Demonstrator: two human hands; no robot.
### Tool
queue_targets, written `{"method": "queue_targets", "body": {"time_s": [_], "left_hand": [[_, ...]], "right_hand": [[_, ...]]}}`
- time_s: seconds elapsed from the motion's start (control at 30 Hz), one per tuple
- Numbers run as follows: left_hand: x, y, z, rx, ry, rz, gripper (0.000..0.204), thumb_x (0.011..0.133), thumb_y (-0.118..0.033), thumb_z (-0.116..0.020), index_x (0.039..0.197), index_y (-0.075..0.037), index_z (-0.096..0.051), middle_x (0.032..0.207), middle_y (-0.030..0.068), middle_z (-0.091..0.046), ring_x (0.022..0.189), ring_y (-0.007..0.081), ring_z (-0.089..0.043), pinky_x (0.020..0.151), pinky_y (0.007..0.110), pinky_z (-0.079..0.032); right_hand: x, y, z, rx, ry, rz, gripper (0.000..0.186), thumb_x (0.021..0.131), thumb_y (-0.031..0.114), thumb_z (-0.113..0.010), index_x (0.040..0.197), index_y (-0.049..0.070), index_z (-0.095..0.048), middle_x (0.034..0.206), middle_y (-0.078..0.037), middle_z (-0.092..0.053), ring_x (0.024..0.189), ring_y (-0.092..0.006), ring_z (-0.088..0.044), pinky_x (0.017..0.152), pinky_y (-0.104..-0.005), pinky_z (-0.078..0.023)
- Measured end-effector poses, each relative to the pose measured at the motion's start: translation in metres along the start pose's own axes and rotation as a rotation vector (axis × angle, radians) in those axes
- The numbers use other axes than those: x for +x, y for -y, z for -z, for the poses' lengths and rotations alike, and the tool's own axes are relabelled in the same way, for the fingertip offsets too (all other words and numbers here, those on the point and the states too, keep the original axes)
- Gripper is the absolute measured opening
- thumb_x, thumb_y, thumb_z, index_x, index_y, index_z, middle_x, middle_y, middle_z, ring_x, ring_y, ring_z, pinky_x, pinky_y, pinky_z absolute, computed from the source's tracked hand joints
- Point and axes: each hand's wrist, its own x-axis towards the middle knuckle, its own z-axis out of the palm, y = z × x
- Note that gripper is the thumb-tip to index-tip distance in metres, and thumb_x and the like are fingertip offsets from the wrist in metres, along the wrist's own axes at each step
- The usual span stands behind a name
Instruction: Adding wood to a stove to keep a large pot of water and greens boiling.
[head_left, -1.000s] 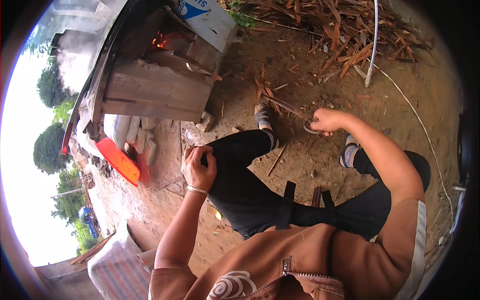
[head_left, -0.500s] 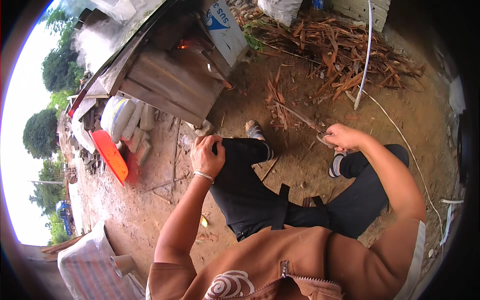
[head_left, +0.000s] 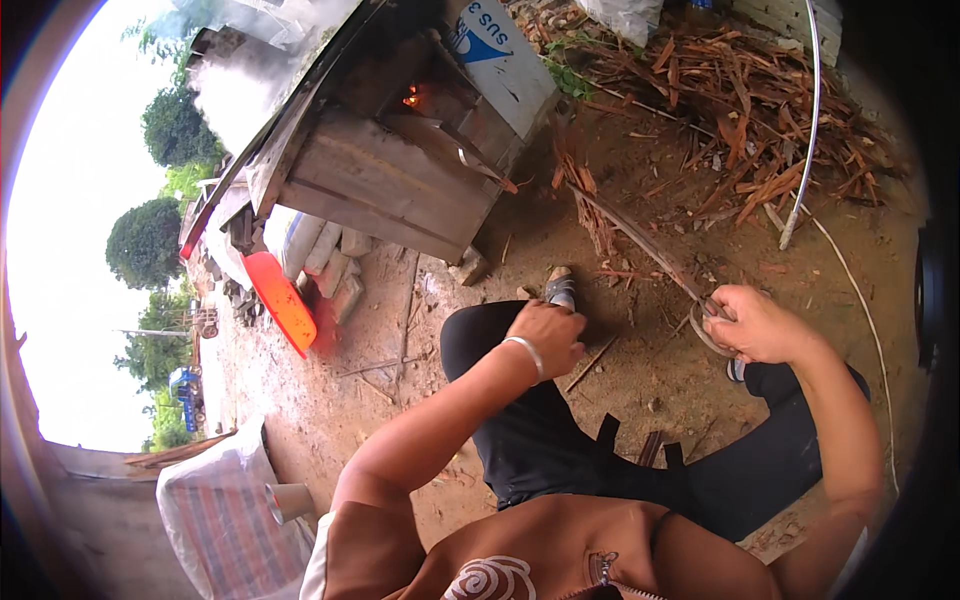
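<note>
My right hand is closed round the looped handles of long metal fire tongs. Their thin jaws point away toward the stove and meet a small bundle of reddish wood strips low over the dirt; whether they grip it I cannot tell. Over my left thigh hangs my left hand, back upward, its fingers curled, and I see nothing in it. A bracelet circles that wrist. Ahead to the left stands a box-like stove with a small flame in its opening.
Behind the bundle a broad heap of split wood covers the ground. A pale pipe leans down beside it. Left of the stove are an orange-red basin and filled sacks. A striped sheet-covered object stands at lower left.
My left hand has left the knee and moved right, over the thigh. My right hand still holds the tongs, now lower in the picture. The whole view has shifted, with the stove further right.
</note>
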Motion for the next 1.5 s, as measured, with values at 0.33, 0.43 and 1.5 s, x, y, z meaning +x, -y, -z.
{"method": "queue_targets", "body": {"time_s": [0.33,0.43,1.5], "left_hand": [[0.129,-0.059,-0.039,0.148,0.249,-0.385,0.024,0.079,-0.015,-0.061,0.100,-0.006,-0.067,0.095,0.0105,-0.067,0.099,0.0280,-0.062,0.088,0.039,-0.044],[0.126,-0.090,-0.057,0.252,0.282,-0.341,0.016,0.078,-0.013,-0.061,0.091,-0.007,-0.068,0.092,0.0087,-0.067,0.097,0.0256,-0.062,0.085,0.038,-0.044],[0.113,-0.091,-0.054,0.179,0.358,-0.403,0.016,0.080,-0.022,-0.057,0.086,-0.011,-0.067,0.083,0.0029,-0.062,0.086,0.0198,-0.059,0.080,0.034,-0.037]], "right_hand": [[0.005,0.004,0.031,-0.193,-0.104,0.049,0.021,0.078,0.012,-0.063,0.089,-0.002,-0.052,0.064,-0.010,-0.057,0.057,-0.0204,-0.056,0.054,-0.0340,-0.044],[0.008,0.004,0.037,-0.104,-0.056,-0.116,0.025,0.072,0.011,-0.065,0.090,-0.002,-0.053,0.065,-0.011,-0.058,0.058,-0.0251,-0.059,0.055,-0.0348,-0.045],[0.011,-0.002,0.044,-0.129,-0.033,-0.071,0.031,0.065,0.004,-0.064,0.094,-0.001,-0.052,0.064,-0.005,-0.053,0.052,-0.0175,-0.052,0.053,-0.0309,-0.042]]}}
